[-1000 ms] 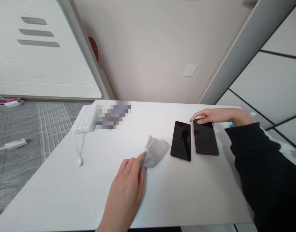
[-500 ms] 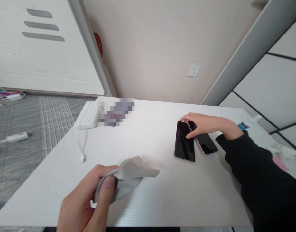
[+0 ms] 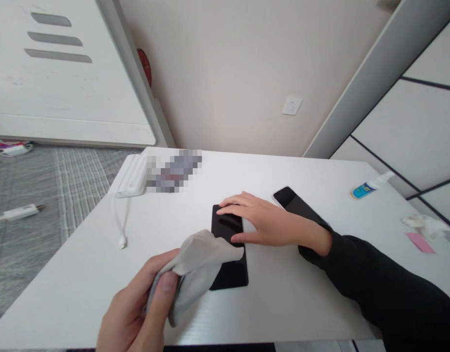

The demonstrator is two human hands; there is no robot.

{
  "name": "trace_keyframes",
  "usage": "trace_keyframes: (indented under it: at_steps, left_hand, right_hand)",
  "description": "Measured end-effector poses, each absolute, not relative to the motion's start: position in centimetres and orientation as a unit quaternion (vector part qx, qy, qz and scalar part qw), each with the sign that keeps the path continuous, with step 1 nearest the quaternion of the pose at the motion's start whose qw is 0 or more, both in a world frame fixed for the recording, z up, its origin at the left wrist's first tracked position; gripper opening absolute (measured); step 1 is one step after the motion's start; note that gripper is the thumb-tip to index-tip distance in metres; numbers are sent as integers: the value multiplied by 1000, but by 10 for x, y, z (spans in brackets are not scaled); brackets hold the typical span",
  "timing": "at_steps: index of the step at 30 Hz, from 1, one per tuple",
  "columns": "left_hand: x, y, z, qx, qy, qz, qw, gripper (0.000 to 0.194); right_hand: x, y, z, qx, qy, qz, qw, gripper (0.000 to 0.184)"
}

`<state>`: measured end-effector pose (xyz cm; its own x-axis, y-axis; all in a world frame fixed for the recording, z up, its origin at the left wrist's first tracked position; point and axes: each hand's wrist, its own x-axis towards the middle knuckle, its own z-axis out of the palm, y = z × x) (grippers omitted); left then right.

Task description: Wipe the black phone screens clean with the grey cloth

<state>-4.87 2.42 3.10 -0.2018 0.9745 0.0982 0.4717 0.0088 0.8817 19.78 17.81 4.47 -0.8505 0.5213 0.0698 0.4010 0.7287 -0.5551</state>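
My left hand point(image 3: 139, 303), closed, pinches a crumpled light-grey cloth point(image 3: 197, 261) between thumb and fingers. The cloth hangs over the lower left part of a black smartphone point(image 3: 232, 274), which lies screen up on the white table point(image 3: 302, 298). My right hand point(image 3: 263, 220) grips the upper end of this phone, its thumb on the screen's right side and its fingers by the top edge. A second smartphone point(image 3: 293, 200), dark-screened with a light rim, lies farther right, its near part hidden by my right wrist and sleeve.
At the back left are a white power bank point(image 3: 131, 176) with a short cable point(image 3: 123, 239) and a blurred-out object point(image 3: 177, 171). On the right lie a spray bottle point(image 3: 366, 189), crumpled tissue point(image 3: 426, 225) and a pink paper point(image 3: 421, 242). Wall and cabinet border the table.
My right hand has moved left and nearer with the black smartphone, away from the second phone. The cloth in my left hand now overlaps the phone. The spray bottle is more fully visible.
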Motion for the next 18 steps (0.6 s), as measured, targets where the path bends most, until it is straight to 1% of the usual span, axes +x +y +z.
trace_keyframes:
  at_steps: [3,4,5,6,7,8,9,12,14,15,18]
  left_hand:
    - [-41,34,27,601,609,376,356,43]
    - [-40,36,26,604,602,365,374,45]
    - [-38,38,27,601,597,358,391,45]
    - [-38,39,28,598,593,355,406,42]
    - [-37,40,29,595,589,354,418,37]
    - [-38,40,31,591,588,353,426,33]
    - [-39,40,33,587,590,353,428,35]
    - [-42,41,33,578,615,347,409,52]
    - [-45,44,28,580,649,318,376,61]
    - [-47,47,23,582,670,297,353,64]
    - [-52,55,11,584,726,247,268,65]
  right_hand:
    - [197,168,63,-155,-890,409,130,76]
    - [198,168,67,-149,-873,446,132,74]
    - [199,168,70,-161,-856,472,133,64]
    - [200,168,71,-179,-839,495,137,50]
    - [200,168,71,-199,-820,517,143,36]
    - [200,168,71,-221,-800,538,150,26]
    - [199,167,71,-240,-779,559,152,24]
    - [195,163,70,-263,-743,603,126,34]
    - [193,160,68,-266,-747,599,107,40]
    - [192,160,66,-276,-764,574,101,43]
    - [193,165,54,-342,-827,440,77,47]
